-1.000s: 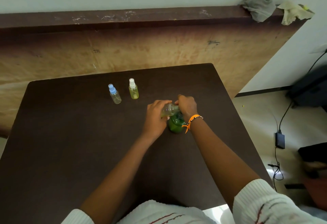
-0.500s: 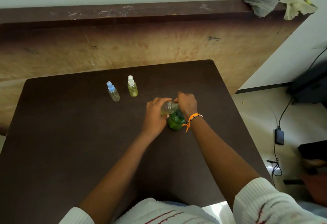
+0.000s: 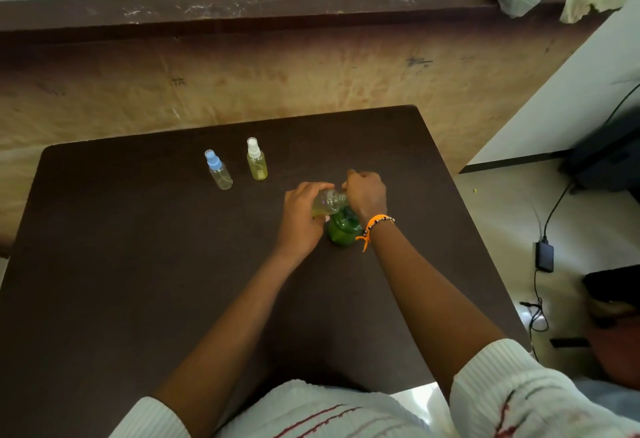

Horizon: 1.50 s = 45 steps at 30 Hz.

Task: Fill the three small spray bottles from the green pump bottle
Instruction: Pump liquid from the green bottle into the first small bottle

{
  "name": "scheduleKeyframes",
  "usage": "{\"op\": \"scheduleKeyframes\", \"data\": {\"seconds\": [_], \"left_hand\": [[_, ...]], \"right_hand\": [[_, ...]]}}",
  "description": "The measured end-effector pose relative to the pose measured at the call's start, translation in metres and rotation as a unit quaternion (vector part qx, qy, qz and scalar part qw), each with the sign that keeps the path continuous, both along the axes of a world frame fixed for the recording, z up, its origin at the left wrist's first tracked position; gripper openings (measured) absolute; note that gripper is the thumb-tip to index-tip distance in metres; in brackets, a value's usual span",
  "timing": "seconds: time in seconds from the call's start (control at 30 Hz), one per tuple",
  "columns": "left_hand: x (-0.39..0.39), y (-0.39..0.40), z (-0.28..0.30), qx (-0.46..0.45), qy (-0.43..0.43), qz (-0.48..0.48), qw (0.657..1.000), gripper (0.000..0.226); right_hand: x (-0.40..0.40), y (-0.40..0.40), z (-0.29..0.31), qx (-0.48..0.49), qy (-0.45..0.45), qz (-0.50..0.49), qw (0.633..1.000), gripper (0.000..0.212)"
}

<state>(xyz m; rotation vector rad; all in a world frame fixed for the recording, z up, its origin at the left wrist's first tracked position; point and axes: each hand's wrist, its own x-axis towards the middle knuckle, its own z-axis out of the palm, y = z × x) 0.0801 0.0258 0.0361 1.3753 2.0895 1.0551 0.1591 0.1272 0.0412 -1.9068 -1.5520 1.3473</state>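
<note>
The left hand point(image 3: 300, 219) grasps a small clear bottle point(image 3: 328, 203), tilted almost flat, with its open neck turned toward the right hand point(image 3: 366, 193). The right hand is clenched over the head of the green pump bottle point(image 3: 342, 230), which stands on the dark table point(image 3: 138, 264) directly below both hands; the pump head itself is hidden under the fingers. A little yellowish liquid shows in the low end of the held bottle.

Handling, as a judgement: the small bottle looks like thin clear plastic, light and smooth, likely slippery if wet. It is best held round the middle of the barrel, not squeezed. The green bottle appears translucent, rounded and heavier, steady enough to take a downward press.

Well beyond the left hand stand two capped spray bottles, just beside each other: a blue-capped bottle point(image 3: 218, 170), nearly clear, and a white-capped bottle point(image 3: 257, 160) holding yellow liquid. An orange bracelet point(image 3: 372, 226) circles the right wrist.
</note>
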Motion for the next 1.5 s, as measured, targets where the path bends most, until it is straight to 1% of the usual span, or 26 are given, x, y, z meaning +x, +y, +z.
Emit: {"op": "scheduleKeyframes", "data": {"seconds": [0.07,0.13,0.2,0.27,0.37,0.47,0.53,0.63,0.7,0.87,0.93,1.07,1.2,1.27,1.4,1.5], "left_hand": [[0.0,0.0,0.003,0.006,0.002,-0.002,1.0,0.052],[-0.001,0.001,0.004,0.013,0.002,0.0,1.0,0.053],[-0.001,0.0,0.004,0.015,0.004,0.0,1.0,0.053],[0.0,0.0,0.002,0.012,0.004,0.002,1.0,0.052],[0.0,0.0,-0.001,0.001,0.001,0.003,1.0,0.052],[0.0,0.001,0.0,-0.004,-0.001,0.001,1.0,0.052],[-0.001,0.001,0.001,-0.003,-0.001,-0.002,1.0,0.052],[-0.003,0.002,0.003,0.006,0.003,-0.007,1.0,0.051],[-0.004,0.003,0.005,0.009,0.001,-0.003,1.0,0.051],[-0.002,0.002,0.001,-0.018,-0.011,-0.005,1.0,0.052],[-0.002,0.002,0.0,-0.029,-0.016,-0.002,0.999,0.052],[-0.002,0.001,0.005,-0.028,-0.018,-0.003,0.999,0.052],[-0.007,-0.009,0.01,-0.019,-0.015,-0.01,1.0,0.051],[-0.009,-0.015,0.011,-0.023,-0.009,-0.011,1.0,0.051],[-0.007,-0.023,0.006,-0.037,-0.018,-0.014,0.999,0.054],[-0.006,-0.026,0.006,-0.037,-0.025,-0.015,0.999,0.052]], "right_hand": [[-0.001,0.001,0.003,-0.025,0.021,0.002,0.999,0.035],[-0.003,0.004,0.006,-0.057,0.04,0.01,0.998,0.029],[-0.003,0.005,0.005,-0.073,0.042,0.019,0.996,0.025],[-0.003,0.004,0.004,-0.062,0.029,0.024,0.997,0.027],[-0.001,0.0,0.001,-0.025,-0.004,0.015,1.0,0.038],[-0.001,-0.001,0.002,-0.014,-0.018,0.011,1.0,0.038],[-0.001,-0.001,0.004,-0.022,-0.007,0.015,1.0,0.037],[-0.002,0.002,0.006,-0.071,0.035,0.025,0.997,0.032],[-0.003,0.005,0.003,-0.088,0.046,0.023,0.995,0.028],[-0.002,-0.001,0.003,-0.027,-0.014,0.009,1.0,0.037],[-0.003,-0.004,0.003,-0.02,-0.026,0.011,0.999,0.04],[-0.002,-0.006,0.004,-0.03,-0.008,0.013,0.999,0.04],[-0.001,-0.013,0.003,-0.075,-0.003,0.034,0.997,0.045],[-0.003,-0.018,0.002,-0.066,-0.008,0.038,0.997,0.046],[-0.003,-0.027,0.002,-0.018,-0.027,0.02,0.999,0.043],[-0.003,-0.028,0.003,-0.024,-0.022,0.03,0.999,0.044]]}}
